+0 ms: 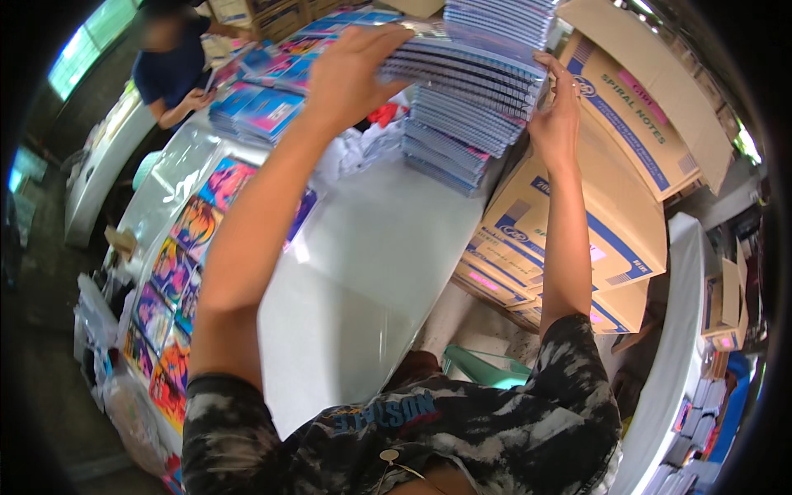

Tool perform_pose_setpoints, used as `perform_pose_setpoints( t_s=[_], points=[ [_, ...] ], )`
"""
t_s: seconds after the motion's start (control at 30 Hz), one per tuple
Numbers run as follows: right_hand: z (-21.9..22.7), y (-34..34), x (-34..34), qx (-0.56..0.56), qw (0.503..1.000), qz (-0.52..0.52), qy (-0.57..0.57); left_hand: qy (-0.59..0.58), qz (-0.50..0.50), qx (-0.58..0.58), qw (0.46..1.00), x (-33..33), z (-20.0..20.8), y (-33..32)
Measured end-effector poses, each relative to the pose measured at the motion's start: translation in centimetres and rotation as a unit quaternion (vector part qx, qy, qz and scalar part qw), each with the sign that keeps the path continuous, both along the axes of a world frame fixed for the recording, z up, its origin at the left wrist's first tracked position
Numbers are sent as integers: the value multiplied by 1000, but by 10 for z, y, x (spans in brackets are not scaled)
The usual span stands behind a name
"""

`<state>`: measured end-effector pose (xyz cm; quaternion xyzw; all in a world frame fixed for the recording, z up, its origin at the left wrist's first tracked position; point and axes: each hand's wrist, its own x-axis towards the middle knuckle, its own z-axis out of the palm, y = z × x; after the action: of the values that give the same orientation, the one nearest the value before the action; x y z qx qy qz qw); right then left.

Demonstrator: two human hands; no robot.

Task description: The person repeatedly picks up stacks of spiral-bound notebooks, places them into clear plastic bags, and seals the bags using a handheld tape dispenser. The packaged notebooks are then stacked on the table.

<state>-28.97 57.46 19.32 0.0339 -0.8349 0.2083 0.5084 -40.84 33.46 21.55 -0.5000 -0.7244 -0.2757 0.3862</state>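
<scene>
Both arms reach far forward over the white table. A thick batch of spiral notebooks (462,74) is gripped between my hands, its wire bindings facing me. My left hand (355,78) closes on the batch's left end, with the fingers over the top. At the right end, my right hand (557,115) presses with its fingers along the edge. Directly below the batch stands a pile of more spiral notebooks (445,148), stacked somewhat unevenly; whether the two touch I cannot tell. Behind the batch rises another tall notebook stack (499,21).
Cardboard boxes (577,214) are piled right of the table (363,264); an open-flapped box (635,107) tops them. Colourful covers (194,223) lie along the left side. Blue notebooks (256,111) and crumpled white material (363,148) lie farther back. Another person (173,70) stands at far left.
</scene>
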Motion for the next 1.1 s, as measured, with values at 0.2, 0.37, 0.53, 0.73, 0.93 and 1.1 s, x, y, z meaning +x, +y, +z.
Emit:
perform_pose_setpoints(
  t_s=[0.2, 0.37, 0.53, 0.73, 0.93, 1.1],
  points=[
    [-51, 37, -8, -33, 986, -4, -165, 0, -33, 51, 998, -51, -90, 55],
    [-81, -34, 42, 16, 998, -57, 24, -123, 97, 35, 987, -45, -138, -57],
    [-165, -129, 36, -51, 968, 190, -153, -307, 501, -206, 783, -18, -286, -178],
    [-195, -192, 15, -139, 932, 229, -244, -445, 309, -252, 802, 56, -254, -175],
    [-160, -169, 21, -228, 814, 222, -485, -492, 209, 28, 845, 46, -191, -247],
    [-142, -164, 57, -272, 880, 146, -361, -574, 622, -68, 528, -12, -253, -311]
  ],
)
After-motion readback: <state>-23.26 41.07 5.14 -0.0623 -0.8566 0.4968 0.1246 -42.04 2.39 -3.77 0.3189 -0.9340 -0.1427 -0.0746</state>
